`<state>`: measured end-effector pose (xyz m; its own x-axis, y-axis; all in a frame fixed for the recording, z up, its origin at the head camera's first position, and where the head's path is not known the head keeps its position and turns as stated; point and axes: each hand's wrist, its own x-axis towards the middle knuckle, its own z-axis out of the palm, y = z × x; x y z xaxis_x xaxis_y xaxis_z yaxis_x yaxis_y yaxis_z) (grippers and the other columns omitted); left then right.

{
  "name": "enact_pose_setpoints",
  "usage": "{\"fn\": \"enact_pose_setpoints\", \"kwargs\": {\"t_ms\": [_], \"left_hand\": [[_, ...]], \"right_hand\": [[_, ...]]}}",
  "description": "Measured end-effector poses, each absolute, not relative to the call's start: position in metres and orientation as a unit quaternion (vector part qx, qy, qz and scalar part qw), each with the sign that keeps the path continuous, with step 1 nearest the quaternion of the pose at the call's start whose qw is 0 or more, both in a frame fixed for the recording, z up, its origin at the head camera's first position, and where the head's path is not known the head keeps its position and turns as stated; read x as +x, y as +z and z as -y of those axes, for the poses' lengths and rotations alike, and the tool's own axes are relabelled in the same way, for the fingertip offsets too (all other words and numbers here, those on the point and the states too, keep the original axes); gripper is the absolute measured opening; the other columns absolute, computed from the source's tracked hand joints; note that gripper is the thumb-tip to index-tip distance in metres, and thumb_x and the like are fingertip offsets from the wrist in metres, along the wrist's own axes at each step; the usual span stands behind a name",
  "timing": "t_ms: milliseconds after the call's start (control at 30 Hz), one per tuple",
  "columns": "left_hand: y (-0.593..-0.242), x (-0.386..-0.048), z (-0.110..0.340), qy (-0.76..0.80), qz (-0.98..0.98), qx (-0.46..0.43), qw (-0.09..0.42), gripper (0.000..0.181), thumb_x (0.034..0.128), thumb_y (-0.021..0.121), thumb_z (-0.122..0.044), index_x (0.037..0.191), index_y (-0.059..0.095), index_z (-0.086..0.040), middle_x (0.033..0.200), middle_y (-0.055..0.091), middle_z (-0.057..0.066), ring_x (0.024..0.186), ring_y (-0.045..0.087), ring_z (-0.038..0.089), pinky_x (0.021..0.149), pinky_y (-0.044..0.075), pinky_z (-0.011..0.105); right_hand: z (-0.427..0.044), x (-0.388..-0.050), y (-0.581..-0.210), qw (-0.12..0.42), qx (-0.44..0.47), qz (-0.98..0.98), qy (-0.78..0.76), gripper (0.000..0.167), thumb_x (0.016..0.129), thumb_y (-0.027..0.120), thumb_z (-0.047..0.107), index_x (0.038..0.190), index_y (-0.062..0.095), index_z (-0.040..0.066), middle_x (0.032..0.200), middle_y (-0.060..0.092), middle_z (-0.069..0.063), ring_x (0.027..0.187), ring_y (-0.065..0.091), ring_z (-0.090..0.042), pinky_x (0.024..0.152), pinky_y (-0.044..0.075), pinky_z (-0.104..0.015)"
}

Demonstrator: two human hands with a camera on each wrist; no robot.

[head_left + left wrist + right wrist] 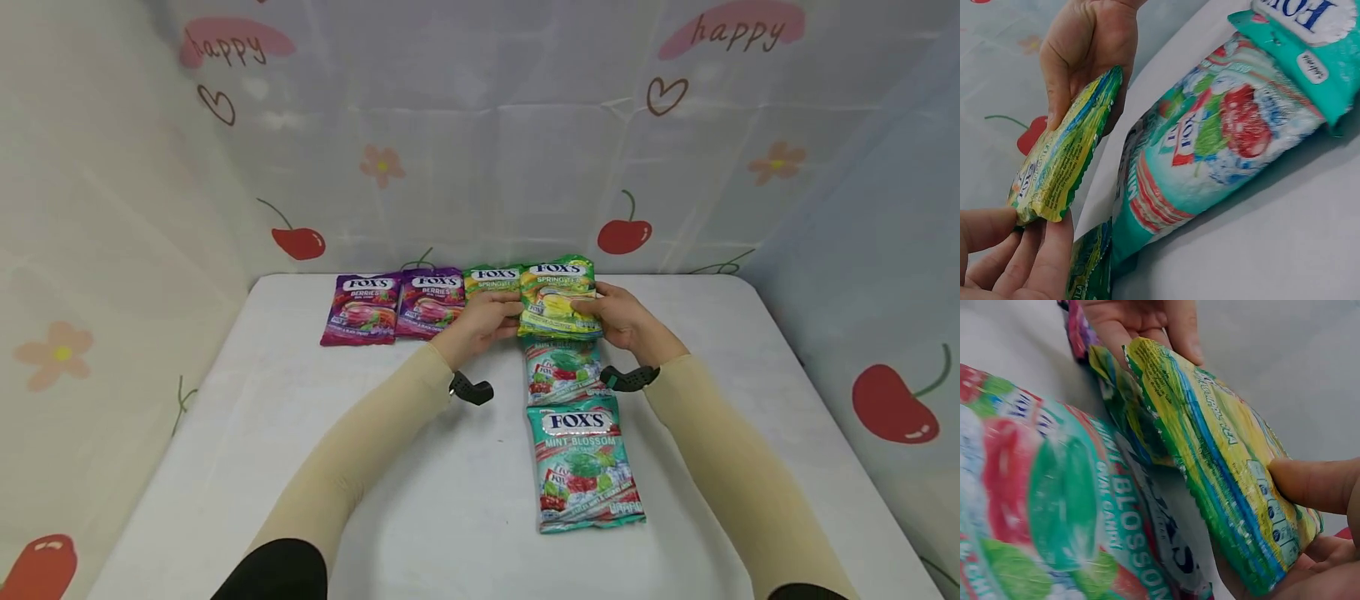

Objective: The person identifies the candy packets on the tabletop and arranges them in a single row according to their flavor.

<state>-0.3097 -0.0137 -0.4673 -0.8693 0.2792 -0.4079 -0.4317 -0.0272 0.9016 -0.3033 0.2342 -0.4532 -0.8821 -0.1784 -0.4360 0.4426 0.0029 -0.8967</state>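
Observation:
A yellow-green Fox's bag [557, 298] is held between both hands, tilted up off the table. My right hand [630, 321] pinches its right side, thumb on the front; in the right wrist view the thumb [1316, 484] presses the printed face. My left hand [483, 325] pinches the bag's left edge, as the left wrist view shows with thumb and fingers [1050, 256]. Behind my left hand lies a second yellow-green bag [491, 279], partly covered. Just below the held bag is a teal Mint Blossom bag [562, 371], its top hidden.
Two purple Berries bags [362, 310] [431, 304] lie side by side at the back left. Another teal bag [585, 467] lies nearer on the white table [300, 433]. A printed curtain [495, 192] stands behind and at both sides.

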Motion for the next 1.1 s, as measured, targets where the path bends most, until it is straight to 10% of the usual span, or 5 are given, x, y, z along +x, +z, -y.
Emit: {"fn": "enact_pose_setpoints", "kwargs": {"t_ms": [400, 1100], "left_hand": [[-0.462, -0.336, -0.006, 0.722, -0.644, -0.093, 0.233, 0.047, 0.1044, 0.058, -0.007, 0.151, 0.052, -0.01, 0.151, 0.054, 0.015, 0.131, 0.06, 0.026, 0.111, 0.052, 0.039], [-0.468, -0.333, -0.017, 0.712, -0.648, -0.076, 0.261, 0.051, 0.1061, 0.055, -0.009, 0.155, 0.042, 0.0, 0.164, 0.039, 0.015, 0.15, 0.041, 0.029, 0.117, 0.046, 0.037]], "right_hand": [[-0.235, -0.344, -0.456, 0.193, 0.128, -0.702, -0.674, 0.071, 0.103, 0.064, 0.02, 0.164, 0.027, 0.015, 0.133, 0.053, -0.008, 0.106, 0.061, -0.016, 0.079, 0.058, -0.021], [-0.24, -0.341, -0.486, 0.135, 0.155, -0.815, -0.542, 0.074, 0.101, 0.068, 0.029, 0.16, 0.032, 0.003, 0.153, 0.045, -0.025, 0.13, 0.051, -0.033, 0.117, 0.044, -0.049]]}}
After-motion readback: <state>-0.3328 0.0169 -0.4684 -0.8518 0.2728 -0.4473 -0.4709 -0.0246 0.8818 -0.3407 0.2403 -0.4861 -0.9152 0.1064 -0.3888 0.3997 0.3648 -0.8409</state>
